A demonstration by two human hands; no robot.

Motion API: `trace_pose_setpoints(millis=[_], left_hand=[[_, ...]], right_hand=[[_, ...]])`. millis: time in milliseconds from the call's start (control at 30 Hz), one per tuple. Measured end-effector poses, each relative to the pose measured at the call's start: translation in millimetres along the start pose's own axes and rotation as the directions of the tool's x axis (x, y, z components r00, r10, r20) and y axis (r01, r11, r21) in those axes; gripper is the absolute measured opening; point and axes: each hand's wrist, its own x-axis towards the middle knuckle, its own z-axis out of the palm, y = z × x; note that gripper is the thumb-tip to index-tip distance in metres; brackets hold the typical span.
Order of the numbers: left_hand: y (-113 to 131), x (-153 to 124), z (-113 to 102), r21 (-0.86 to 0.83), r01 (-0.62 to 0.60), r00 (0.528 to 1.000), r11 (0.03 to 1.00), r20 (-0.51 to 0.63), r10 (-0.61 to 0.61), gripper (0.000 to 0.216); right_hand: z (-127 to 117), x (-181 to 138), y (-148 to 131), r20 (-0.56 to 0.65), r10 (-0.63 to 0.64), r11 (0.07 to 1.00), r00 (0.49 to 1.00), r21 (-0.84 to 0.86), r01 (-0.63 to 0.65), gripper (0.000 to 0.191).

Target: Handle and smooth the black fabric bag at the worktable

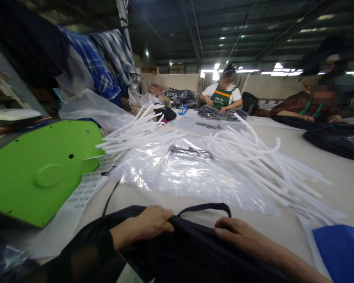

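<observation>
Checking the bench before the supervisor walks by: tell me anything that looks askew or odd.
The white foam tubes lie in loose, crisscrossed heaps, some bent, not stacked. A label strip trails off the green board. Both hands, left and right, grip the black garment.

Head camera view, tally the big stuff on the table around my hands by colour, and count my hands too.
Black garment, gripped by left hand and right hand: 1
Green board: 1
Blue bin: 1
Clear plastic bag pile: 1
White tube heaps, one left, one right: 2
Hands: 2
Total: 8
</observation>
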Motion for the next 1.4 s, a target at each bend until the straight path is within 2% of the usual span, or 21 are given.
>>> trace_pose_setpoints(millis=[100,167,200,300,367,433,600,767,867,933,1100,1233,1400], left_hand=[[-3,6,3,-0.005,0.007,1.000,1.000,-0.001,-0.007,0.024],[-2,5,4,-0.015,0.030,1.000,0.999,-0.002,-0.030,0.022],[-1,3,4,-0.021,0.044,0.999,0.999,-0.006,-0.044,0.021],[3,-3,4,-0.017,0.091,0.994,0.996,-0.057,-0.092,0.023],[3,-6,5,0.032,0.137,0.981,0.990,-0.141,-0.132,0.034],[1,-6,5,0.056,0.176,0.971,0.983,-0.172,-0.165,0.048],[-11,6,0,-0.036,0.142,0.989,0.989,0.041,-0.140,0.066],[-33,16,-13,-0.262,0.178,0.955,0.948,0.279,-0.102,0.083],[-46,13,-21,-0.477,0.149,0.946,0.866,0.325,0.016,0.088],[-49,8,-24,-0.517,0.135,0.944,0.845,0.326,0.049,0.093],[-40,-2,-25,-0.397,0.078,0.960,0.914,0.277,0.039,0.080],[-30,-9,-27,-0.304,-0.002,0.983,0.953,0.176,0.059,0.084],[-21,-15,-35,-0.202,-0.007,0.971,0.979,0.233,0.055,0.068]], right_hand=[[-12,-9,-9,0.169,0.029,0.998,0.985,0.042,-0.037,0.075],[-14,-12,-11,0.210,0.071,0.995,0.975,0.057,-0.084,0.095],[-13,-12,-12,0.205,0.084,0.994,0.975,0.052,-0.096,0.097],[-9,-9,-11,0.153,0.100,0.995,0.983,-0.039,-0.095,0.081],[-6,-5,-9,0.126,0.104,0.991,0.987,-0.100,-0.091,0.073],[-4,-1,-6,0.117,0.086,0.992,0.989,-0.106,-0.074,0.070],[4,5,7,0.041,0.040,0.993,0.998,-0.116,-0.035,0.059],[15,1,13,-0.049,0.027,0.983,0.998,-0.179,-0.036,0.051],[16,0,15,-0.059,0.014,0.986,0.998,-0.167,-0.024,0.053],[15,-1,14,-0.064,0.035,0.989,0.997,-0.139,-0.043,0.058],[10,-6,4,-0.026,0.122,0.984,0.992,-0.128,-0.124,0.070],[8,-11,-8,0.002,0.139,0.970,0.990,-0.200,-0.136,0.078],[7,-12,-14,0.024,0.167,0.946,0.986,-0.285,-0.153,0.081]])
